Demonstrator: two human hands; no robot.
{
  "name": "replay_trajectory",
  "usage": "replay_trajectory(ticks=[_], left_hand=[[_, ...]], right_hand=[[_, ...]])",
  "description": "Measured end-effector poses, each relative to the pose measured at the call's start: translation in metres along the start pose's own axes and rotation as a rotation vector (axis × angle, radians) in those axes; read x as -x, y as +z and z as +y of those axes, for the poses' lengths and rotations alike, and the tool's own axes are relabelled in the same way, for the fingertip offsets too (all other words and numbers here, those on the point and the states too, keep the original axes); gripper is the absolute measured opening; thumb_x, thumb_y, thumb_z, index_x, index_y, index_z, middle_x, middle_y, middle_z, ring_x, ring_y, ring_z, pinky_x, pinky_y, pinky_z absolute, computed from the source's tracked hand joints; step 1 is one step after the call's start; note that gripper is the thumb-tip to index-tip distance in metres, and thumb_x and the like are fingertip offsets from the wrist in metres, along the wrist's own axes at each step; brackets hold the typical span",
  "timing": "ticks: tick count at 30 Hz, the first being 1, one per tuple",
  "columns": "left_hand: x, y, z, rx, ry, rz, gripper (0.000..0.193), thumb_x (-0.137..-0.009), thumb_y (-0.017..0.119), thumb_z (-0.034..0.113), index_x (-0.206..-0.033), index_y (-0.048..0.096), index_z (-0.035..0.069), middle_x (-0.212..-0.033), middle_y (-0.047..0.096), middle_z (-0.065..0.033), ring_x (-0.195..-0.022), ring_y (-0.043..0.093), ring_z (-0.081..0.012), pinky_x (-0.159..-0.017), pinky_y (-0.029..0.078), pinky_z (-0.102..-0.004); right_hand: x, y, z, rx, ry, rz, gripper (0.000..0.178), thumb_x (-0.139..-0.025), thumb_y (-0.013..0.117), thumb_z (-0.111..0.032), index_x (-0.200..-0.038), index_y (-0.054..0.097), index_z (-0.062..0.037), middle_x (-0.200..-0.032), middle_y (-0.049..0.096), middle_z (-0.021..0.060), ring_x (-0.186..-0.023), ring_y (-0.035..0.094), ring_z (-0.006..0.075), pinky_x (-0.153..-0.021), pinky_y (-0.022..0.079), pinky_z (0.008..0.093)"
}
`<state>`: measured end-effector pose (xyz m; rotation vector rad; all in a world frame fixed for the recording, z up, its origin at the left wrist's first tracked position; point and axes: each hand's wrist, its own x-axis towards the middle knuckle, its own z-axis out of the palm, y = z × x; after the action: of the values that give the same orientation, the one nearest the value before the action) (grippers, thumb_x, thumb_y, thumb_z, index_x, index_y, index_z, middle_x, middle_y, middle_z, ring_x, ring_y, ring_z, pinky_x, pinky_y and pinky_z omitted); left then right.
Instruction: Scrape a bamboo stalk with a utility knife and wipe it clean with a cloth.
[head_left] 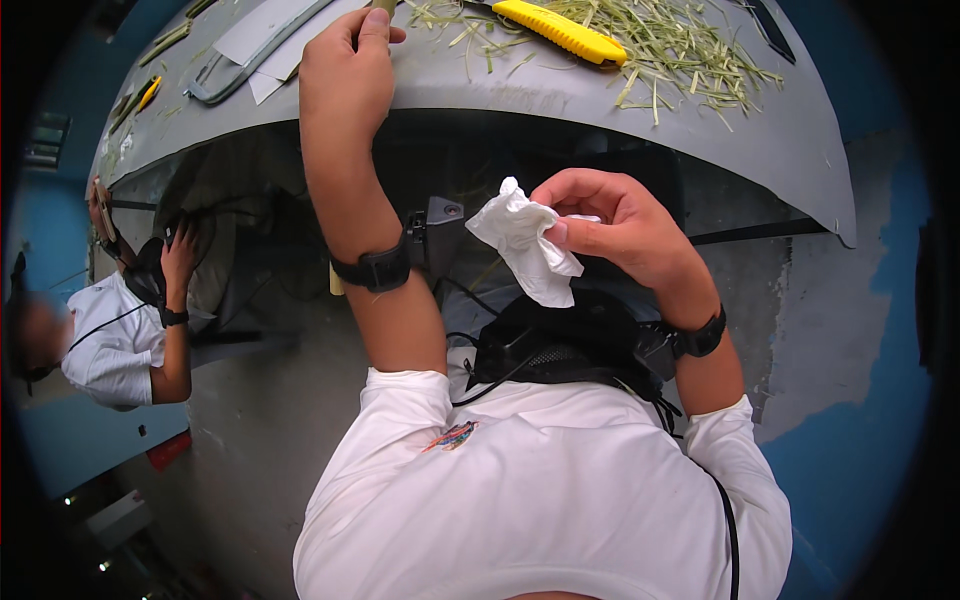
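At the far edge of the picture, my left hand (350, 65) is closed over the grey table (480, 97), its thumb and fingers pinching a greenish stick (384, 5). Most of that stick is cut off by the picture's edge. My right hand (625, 225) is raised in front of my body, below the table's near edge. Between its thumb and fingers hangs a crumpled white tissue (530, 245). Beyond that hand, a yellow utility knife (565, 33) lies on the table beside a heap of green shavings (680, 60).
Left of my left hand lie a metal hacksaw frame (215, 90) and white paper (262, 35). Further left are greenish sticks (165, 42) and another yellow-and-black cutter (149, 93). A co-worker (125, 335) in a white shirt is at the table's left end.
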<state>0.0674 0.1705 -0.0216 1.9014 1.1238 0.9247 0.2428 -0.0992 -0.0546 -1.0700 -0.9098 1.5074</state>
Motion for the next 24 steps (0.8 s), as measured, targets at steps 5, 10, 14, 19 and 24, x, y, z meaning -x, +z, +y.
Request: replay_trajectory(ticks=[5, 10, 14, 19, 24], left_hand=[[0.005, 0.002, 0.004, 0.004, 0.013, 0.007, 0.042, -0.122, 0.059, 0.034, -0.132, 0.081, -0.001, -0.106, 0.079, -0.0026, -0.091, 0.062, -0.0107, -0.087, 0.054, -0.0298], [0.036, -0.009, 0.038, 0.164, 0.081, 0.079, 0.041, -0.126, 0.05, 0.032, -0.14, 0.074, 0.001, -0.104, 0.071, -0.0015, -0.09, 0.061, -0.0091, -0.084, 0.053, -0.0282], [0.073, -0.04, 0.061, 0.563, 0.15, -0.01, 0.046, -0.123, 0.062, 0.043, -0.137, 0.069, 0.0, -0.093, 0.058, 0.0029, -0.08, 0.052, -0.0059, -0.073, 0.044, -0.0254], [0.138, -0.057, 0.099, 0.549, 0.01, -0.195, 0.056, -0.115, 0.074, 0.049, -0.137, 0.068, -0.003, -0.099, 0.058, 0.0024, -0.072, 0.047, -0.0014, -0.06, 0.037, -0.0196], [0.17, -0.053, 0.138, 0.675, 0.018, -0.427, 0.064, -0.107, 0.087, 0.043, -0.149, 0.069, -0.001, -0.109, 0.062, 0.0035, -0.074, 0.048, 0.001, -0.059, 0.035, -0.0192]], right_hand=[[0.003, -0.005, 0.002, -0.036, -0.035, 0.003, 0.029, -0.108, 0.079, -0.01, -0.136, 0.074, -0.0011, -0.124, 0.078, 0.0028, -0.113, 0.074, 0.0094, -0.099, 0.06, 0.0278], [0.016, -0.006, -0.011, -0.151, -0.144, 0.043, 0.032, -0.111, 0.077, -0.011, -0.14, 0.07, 0.0012, -0.128, 0.076, 0.0048, -0.114, 0.073, 0.0092, -0.1, 0.059, 0.027], [0.033, 0.004, -0.041, -0.129, -0.223, 0.099, 0.032, -0.113, 0.076, -0.015, -0.14, 0.069, -0.0002, -0.125, 0.076, 0.0022, -0.109, 0.071, 0.006, -0.095, 0.058, 0.024], [0.054, 0.01, -0.074, -0.086, -0.366, 0.11, 0.031, -0.114, 0.078, -0.021, -0.138, 0.071, -0.0023, -0.121, 0.076, -0.0014, -0.107, 0.07, 0.0043, -0.092, 0.056, 0.023], [0.068, 0.027, -0.099, 0.004, -0.476, 0.148, 0.031, -0.115, 0.077, -0.021, -0.138, 0.072, -0.0018, -0.123, 0.075, -0.0009, -0.109, 0.069, 0.0068, -0.095, 0.056, 0.0252]])
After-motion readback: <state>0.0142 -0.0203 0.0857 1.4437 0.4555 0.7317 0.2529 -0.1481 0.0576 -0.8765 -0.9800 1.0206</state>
